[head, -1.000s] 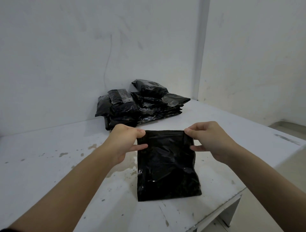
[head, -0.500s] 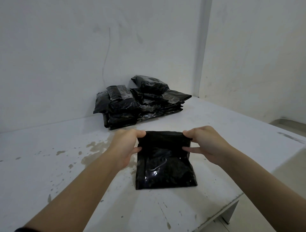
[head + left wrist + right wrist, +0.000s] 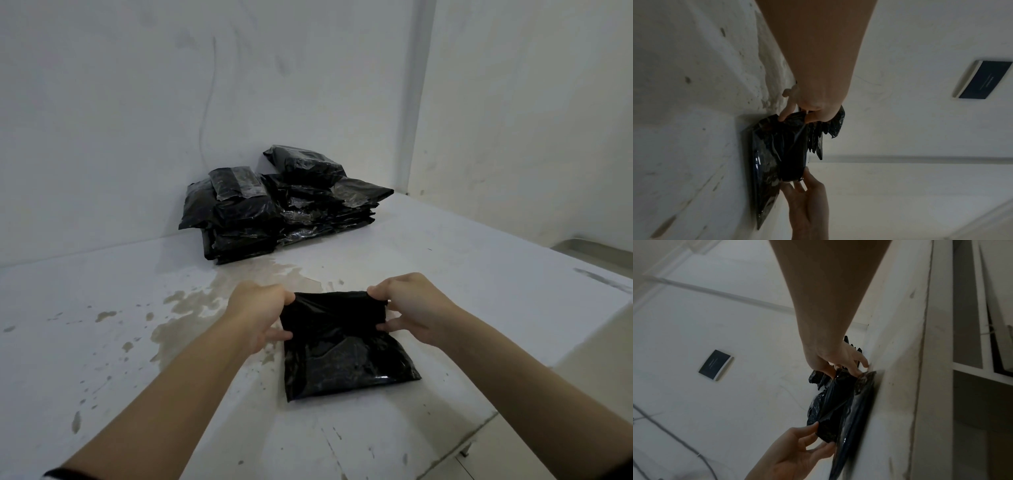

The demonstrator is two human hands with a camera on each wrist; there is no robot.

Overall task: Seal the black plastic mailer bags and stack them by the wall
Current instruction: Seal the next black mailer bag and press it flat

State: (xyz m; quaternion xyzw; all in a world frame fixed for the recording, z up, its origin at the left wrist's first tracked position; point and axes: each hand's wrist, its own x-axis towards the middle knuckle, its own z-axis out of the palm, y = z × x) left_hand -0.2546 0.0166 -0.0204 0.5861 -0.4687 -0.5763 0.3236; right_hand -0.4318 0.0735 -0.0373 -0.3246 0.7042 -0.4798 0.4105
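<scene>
Now folded further toward the body than a second ago — flap of the bag point(image 3: 342, 346) rolled down over its front, likely the sealing fold. Left hand point(image 3: 258, 310) and right hand point(image 3: 409, 308) each pinching a top corner, fingers clamped on plastic. Lying flat on the tabletop point(image 3: 102, 359) near its front edge, well apart from the pile point(image 3: 274, 209) by the wall point(image 3: 137, 102). Between them only stains point(image 3: 191, 308) — nothing blocking the way.
</scene>
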